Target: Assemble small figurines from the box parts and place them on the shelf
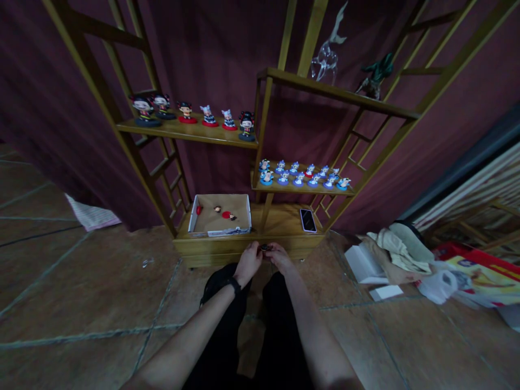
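My left hand [251,259] and my right hand [279,255] meet in front of the cabinet's lower edge. Between their fingertips is a small dark figurine piece [265,247], gripped from both sides and mostly hidden. Just beyond my left hand, on the bottom board, lies a shallow cardboard box [203,216]. Inside it are a red piece [199,209], a small brown-haired head [218,209], a red disc base [226,215] and another dark-haired piece [233,216] beside the disc.
Black-haired and pale figurines [208,116] line the upper left shelf. Several blue-and-white figurines [298,179] stand in rows on the middle right shelf. A clear deer [325,59] and a dark green statuette [376,76] stand above. A phone [307,220] lies on the bottom board. White boxes [365,265] sit on the floor at right.
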{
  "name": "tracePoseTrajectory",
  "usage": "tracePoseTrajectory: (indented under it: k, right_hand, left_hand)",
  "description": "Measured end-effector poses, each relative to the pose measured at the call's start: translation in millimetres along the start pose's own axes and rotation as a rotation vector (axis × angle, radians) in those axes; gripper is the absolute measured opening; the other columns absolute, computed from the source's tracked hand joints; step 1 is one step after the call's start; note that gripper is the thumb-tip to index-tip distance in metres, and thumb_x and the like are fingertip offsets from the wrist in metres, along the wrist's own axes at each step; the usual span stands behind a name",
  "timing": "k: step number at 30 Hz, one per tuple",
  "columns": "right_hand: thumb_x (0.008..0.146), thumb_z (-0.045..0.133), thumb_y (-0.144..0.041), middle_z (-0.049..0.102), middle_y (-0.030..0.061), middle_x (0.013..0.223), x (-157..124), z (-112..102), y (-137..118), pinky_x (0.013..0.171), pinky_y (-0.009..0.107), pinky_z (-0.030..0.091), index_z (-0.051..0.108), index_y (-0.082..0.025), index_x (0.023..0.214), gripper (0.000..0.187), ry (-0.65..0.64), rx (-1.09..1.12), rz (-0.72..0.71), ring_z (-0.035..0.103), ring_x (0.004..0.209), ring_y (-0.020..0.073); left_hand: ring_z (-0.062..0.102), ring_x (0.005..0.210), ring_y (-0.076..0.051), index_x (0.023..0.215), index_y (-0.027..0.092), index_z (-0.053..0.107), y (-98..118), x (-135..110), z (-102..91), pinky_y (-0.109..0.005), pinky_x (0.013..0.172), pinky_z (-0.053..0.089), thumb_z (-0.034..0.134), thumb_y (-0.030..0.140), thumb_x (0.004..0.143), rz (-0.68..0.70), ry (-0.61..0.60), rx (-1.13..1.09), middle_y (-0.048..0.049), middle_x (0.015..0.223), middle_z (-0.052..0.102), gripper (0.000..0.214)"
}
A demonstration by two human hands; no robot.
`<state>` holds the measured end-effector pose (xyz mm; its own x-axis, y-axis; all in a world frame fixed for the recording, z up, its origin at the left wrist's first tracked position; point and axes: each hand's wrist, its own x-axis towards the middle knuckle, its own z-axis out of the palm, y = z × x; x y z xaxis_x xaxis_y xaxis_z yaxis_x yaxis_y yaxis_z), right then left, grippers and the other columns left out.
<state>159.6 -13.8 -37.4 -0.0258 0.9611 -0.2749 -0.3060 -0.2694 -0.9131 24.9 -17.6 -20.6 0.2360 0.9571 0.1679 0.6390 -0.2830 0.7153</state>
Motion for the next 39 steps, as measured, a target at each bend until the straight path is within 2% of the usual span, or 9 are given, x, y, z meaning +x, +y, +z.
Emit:
tracePoseTrajectory:
  k: [5, 8, 13, 17, 26, 39]
  right_hand:
    - [0.047, 0.068, -0.015, 0.061, -0.0042, 0.065, -3, -1, -2, 0.062, 0.024, 0.040, 0.056, -0.020, 0.068, 0.024, 0.043, -0.023, -0.023, 0.055, 0.063, 0.0116]
    - [0.047, 0.068, -0.015, 0.061, -0.0041, 0.066, -5, 0, -5, 0.066, 0.026, 0.042, 0.056, -0.020, 0.069, 0.026, 0.020, 0.030, -0.050, 0.055, 0.064, 0.0118]
    - [0.047, 0.070, -0.017, 0.060, -0.0033, 0.066, -9, 3, -12, 0.069, 0.028, 0.042, 0.055, -0.021, 0.069, 0.027, 0.031, 0.073, -0.094, 0.055, 0.067, 0.0130]
    - [0.049, 0.070, -0.018, 0.061, -0.0032, 0.068, -11, 3, -14, 0.070, 0.028, 0.042, 0.055, -0.022, 0.069, 0.025, 0.041, 0.077, -0.099, 0.055, 0.069, 0.0131]
    - [0.048, 0.068, -0.018, 0.061, -0.0030, 0.070, -8, 3, -13, 0.071, 0.028, 0.042, 0.055, -0.022, 0.069, 0.025, 0.035, 0.067, -0.094, 0.055, 0.071, 0.0134]
    - [0.049, 0.069, -0.018, 0.061, -0.0041, 0.068, -16, 3, -18, 0.071, 0.027, 0.041, 0.055, -0.022, 0.067, 0.023, 0.044, 0.039, -0.095, 0.055, 0.069, 0.0120]
  left_hand:
    - [0.058, 0.084, -0.017, 0.094, 0.017, 0.048, 7, -7, -3.8, -0.028, 0.073, 0.043, 0.038, 0.014, 0.085, 0.074, -0.027, 0.071, -0.0088, 0.094, 0.056, 0.014]
    - [0.059, 0.084, -0.016, 0.104, 0.017, 0.046, 13, -12, -8.7, -0.027, 0.071, 0.044, 0.034, 0.018, 0.088, 0.103, -0.057, 0.116, -0.0098, 0.101, 0.054, 0.020]
    - [0.058, 0.087, -0.019, 0.117, 0.018, 0.041, 20, -13, -17.9, -0.028, 0.071, 0.044, 0.034, 0.023, 0.089, 0.141, -0.127, 0.363, -0.0113, 0.107, 0.053, 0.029]
    - [0.055, 0.096, -0.023, 0.125, 0.016, 0.037, 16, -6, -22.0, -0.032, 0.076, 0.042, 0.036, 0.024, 0.089, 0.249, -0.106, 0.505, -0.0153, 0.115, 0.051, 0.037]
    - [0.053, 0.096, -0.024, 0.131, 0.011, 0.034, 3, -4, -13.8, -0.034, 0.077, 0.041, 0.035, 0.020, 0.088, 0.334, -0.068, 0.587, -0.0193, 0.114, 0.052, 0.045]
    - [0.054, 0.094, -0.024, 0.133, 0.009, 0.031, 1, -7, -11.0, -0.035, 0.076, 0.041, 0.034, 0.013, 0.086, 0.376, -0.083, 0.615, -0.0205, 0.112, 0.053, 0.048]
